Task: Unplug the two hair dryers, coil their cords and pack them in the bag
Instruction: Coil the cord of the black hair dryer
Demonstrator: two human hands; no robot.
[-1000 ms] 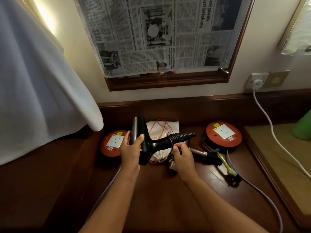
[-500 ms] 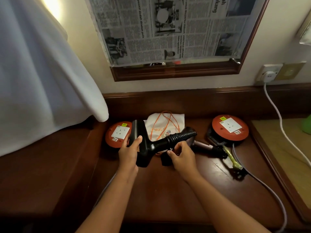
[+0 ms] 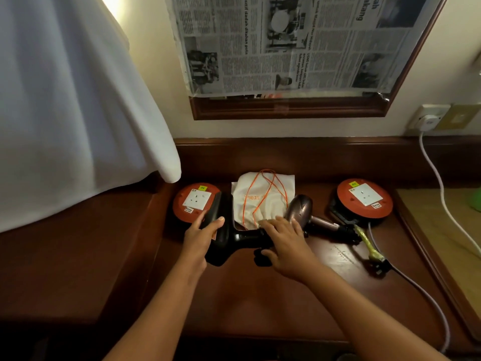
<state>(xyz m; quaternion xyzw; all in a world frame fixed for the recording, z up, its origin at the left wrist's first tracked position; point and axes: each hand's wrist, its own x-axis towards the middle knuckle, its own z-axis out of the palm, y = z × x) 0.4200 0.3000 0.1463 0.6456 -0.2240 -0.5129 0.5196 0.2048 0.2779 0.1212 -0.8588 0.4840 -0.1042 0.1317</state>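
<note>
Grip: left hand (image 3: 200,237) curled round the black hair dryer (image 3: 223,230) barrel, dryer low on the desk (image 3: 260,303). Right hand (image 3: 285,241) lay over its handle end, fingers fairly straight; grasp unclear. Just beyond the right fingertips sat the white bag (image 3: 263,201), with the pink hair dryer (image 3: 302,211) beside them.

The room is dim and warm-toned. The brightest spot glows on the wall (image 3: 145,35) at the top left, behind the white curtain (image 3: 65,113), which catches a soft bluish light. The dark wooden desk (image 3: 260,295) gives a faint sheen near its middle, and its near edge sinks into shadow. Straight lines bow toward the edges. The newspaper (image 3: 299,43) print is slightly soft.
</note>
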